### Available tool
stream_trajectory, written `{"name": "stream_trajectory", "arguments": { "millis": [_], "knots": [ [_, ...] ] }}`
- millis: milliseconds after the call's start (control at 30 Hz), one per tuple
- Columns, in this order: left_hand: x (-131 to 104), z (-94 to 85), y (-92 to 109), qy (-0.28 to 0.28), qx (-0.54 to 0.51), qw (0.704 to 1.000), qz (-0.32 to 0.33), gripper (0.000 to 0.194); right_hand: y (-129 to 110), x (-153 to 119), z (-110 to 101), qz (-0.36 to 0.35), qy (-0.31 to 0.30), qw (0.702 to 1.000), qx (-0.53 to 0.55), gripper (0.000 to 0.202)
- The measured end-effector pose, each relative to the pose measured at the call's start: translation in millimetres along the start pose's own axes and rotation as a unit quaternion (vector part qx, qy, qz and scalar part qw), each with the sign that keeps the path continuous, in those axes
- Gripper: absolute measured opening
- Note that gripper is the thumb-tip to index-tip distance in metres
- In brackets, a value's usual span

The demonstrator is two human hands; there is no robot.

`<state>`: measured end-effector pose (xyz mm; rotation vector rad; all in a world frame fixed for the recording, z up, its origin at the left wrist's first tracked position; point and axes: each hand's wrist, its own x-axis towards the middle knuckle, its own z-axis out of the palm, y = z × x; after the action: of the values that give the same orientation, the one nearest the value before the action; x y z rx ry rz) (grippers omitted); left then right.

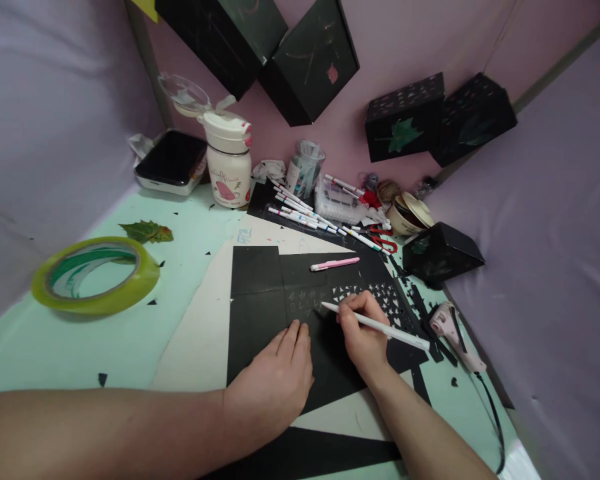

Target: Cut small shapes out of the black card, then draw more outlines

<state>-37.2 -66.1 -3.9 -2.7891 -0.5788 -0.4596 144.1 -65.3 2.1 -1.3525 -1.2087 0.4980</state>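
Observation:
Black card (pixel 255 333) with fold lines lies on white paper at the middle of the table. My left hand (pixel 275 373) rests flat on the card with its fingers stretched out. In a pinch, my right hand (pixel 365 330) holds a white pen (pixel 395 331), its tip pointing left, close to faint pale marks on the card. To the right of that tip, a part of the card (pixel 393 307) shows many small cut-out shapes, some like hearts and triangles. A pink pen (pixel 335 264) lies on the card's upper part, beyond my right hand.
Yellow-green tape roll (pixel 97 304) and a leaf (pixel 147 231) lie left. Behind are a white bottle (pixel 229 167), a jar (pixel 305 167), markers (pixel 305 217) and red-handled scissors (pixel 383 243). Right are a black box (pixel 440 253) and a corded pink tool (pixel 455 333). Black boxes (pixel 310 63) hang above.

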Motion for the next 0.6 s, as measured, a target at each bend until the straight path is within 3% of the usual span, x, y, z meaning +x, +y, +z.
{"name": "stream_trajectory", "arguments": {
  "millis": [600],
  "knots": [
    [0.2,1.4,0.9,-0.001,-0.004,1.0,0.001,0.041,3.1,0.0,-0.1,0.009,-0.002,1.0,-0.006,0.023]
  ]
}}
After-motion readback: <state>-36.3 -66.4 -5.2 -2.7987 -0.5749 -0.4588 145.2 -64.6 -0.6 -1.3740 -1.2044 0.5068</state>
